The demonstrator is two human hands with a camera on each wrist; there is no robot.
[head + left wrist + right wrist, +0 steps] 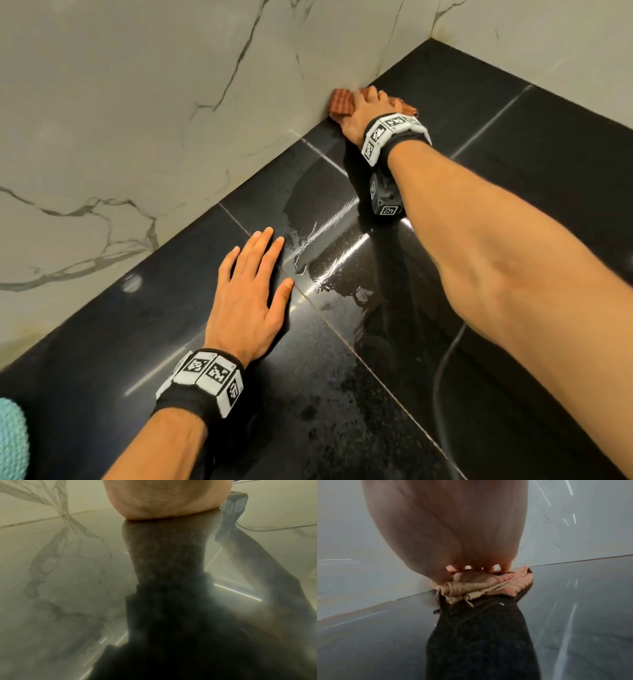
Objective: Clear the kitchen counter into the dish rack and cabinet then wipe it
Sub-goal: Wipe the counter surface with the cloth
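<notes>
A bunched reddish-orange striped cloth (pixel 342 102) (pixel 488 585) lies on the glossy black counter (pixel 513 137), right where it meets the marble wall (pixel 137 120). My right hand (pixel 366 109) (pixel 471 569) is arched over the cloth. Its fingertips press down on top and the thumb runs down the cloth's side, so most of the cloth is hidden beneath it. Nearer to me, my left hand (pixel 270 270) lies flat on the counter with straight, spread fingers and holds nothing. In the left wrist view only the heel of that palm (pixel 163 500) and its reflection show.
A wet streaked patch (pixel 318 240) shines on the counter between the two hands. The wall corner (pixel 431 37) closes off the counter at the far right. Something teal and knitted (pixel 12 438) shows at the bottom left edge. A thin cable (pixel 442 370) hangs under my right forearm.
</notes>
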